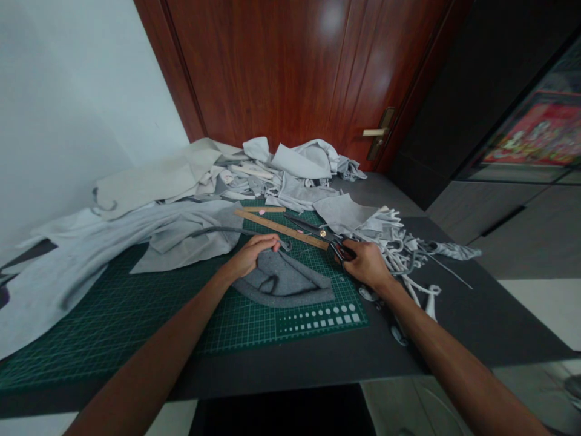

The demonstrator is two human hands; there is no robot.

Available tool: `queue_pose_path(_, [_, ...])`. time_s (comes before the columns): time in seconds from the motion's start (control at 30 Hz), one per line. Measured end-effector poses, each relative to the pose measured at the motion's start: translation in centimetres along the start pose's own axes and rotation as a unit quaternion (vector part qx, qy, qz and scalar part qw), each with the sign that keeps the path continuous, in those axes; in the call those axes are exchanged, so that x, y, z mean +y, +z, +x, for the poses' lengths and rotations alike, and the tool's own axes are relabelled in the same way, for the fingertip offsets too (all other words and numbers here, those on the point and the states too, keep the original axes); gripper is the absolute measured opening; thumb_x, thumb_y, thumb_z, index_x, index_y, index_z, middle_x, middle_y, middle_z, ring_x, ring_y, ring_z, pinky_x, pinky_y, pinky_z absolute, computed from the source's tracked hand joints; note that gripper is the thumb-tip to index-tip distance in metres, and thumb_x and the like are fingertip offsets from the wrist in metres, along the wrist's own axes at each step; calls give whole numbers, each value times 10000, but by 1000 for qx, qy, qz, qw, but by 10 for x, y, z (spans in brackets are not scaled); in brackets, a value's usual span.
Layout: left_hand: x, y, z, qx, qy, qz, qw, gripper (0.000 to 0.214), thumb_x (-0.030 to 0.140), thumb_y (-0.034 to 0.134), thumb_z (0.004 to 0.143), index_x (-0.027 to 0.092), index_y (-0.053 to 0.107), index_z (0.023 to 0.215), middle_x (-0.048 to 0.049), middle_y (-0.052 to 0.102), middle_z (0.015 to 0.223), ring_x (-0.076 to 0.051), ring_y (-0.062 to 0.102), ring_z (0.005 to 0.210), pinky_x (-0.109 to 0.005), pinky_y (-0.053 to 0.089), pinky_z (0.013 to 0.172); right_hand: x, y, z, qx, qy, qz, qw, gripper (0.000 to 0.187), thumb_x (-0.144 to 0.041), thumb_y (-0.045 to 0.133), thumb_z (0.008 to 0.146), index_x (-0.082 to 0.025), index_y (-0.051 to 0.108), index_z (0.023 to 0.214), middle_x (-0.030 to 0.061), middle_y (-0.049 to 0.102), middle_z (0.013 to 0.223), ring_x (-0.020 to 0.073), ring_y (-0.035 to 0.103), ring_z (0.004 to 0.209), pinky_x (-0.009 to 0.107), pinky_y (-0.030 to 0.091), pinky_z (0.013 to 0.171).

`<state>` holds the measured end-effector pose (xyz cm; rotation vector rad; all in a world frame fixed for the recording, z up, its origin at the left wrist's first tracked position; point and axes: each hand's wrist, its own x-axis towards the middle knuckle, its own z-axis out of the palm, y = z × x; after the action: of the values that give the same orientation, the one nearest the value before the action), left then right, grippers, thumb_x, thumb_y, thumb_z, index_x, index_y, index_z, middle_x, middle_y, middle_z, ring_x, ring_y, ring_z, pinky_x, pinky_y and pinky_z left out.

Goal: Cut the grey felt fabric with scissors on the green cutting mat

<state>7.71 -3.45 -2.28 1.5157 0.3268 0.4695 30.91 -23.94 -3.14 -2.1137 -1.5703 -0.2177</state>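
Grey fabric edge [295,269] touching left hand [249,256]

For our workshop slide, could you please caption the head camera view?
Right hand grips black scissors; left hand rests on grey fabric.

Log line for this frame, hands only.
left hand: on grey fabric | right hand: holding black-handled scissors | surface: green cutting mat | nearby: wooden ruler

1. A cutting mat [281,330] lies on the table [476,321], toward its left side.
2. A heap of fabric scraps [267,172] sits along the table's far edge, before a door [281,72].
3. A large cloth [91,266] overlaps the mat's left part.
4. A ruler [281,229] lies across the mat's far edge, with scissors [313,231] just behind it.
5. A fabric piece [281,281] lies on the mat, before the ruler.
6. Fabric strips [399,260] lie right of the mat.
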Motion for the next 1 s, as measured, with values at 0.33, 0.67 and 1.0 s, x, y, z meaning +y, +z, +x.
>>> queue_pose_path(0.33, [-2,-2,1,-2,8,13,1000,303,403,655,790,163,543,642,4,500,699,-140,452,681,-248,345,659,1,1,0,-4,-1,0,1000,130,-297,604,793,-189,639,730,43,652,630,171,565,555,259,298,546])
queue_pose_path(0.67, [1,0,0,6,-8,20,1000,299,410,659,780,162,548,655,2,505,706,-141,456,680,-248,343,648,-7,-2,-1,-13,-10,11,1000,132,-289,602,813,-198,639,725,40,667,635,162,551,537,258,287,538])
queue_pose_path(1.0, [-3,-4,1,11,-18,14,1000,310,425,673,779,164,554,661,5,505,708,-142,457,673,-245,351,635,-10,-7,0,-20,-7,25,999,154,-331,630,813,-206,635,724,28,651,614,159,542,530,251,287,526])
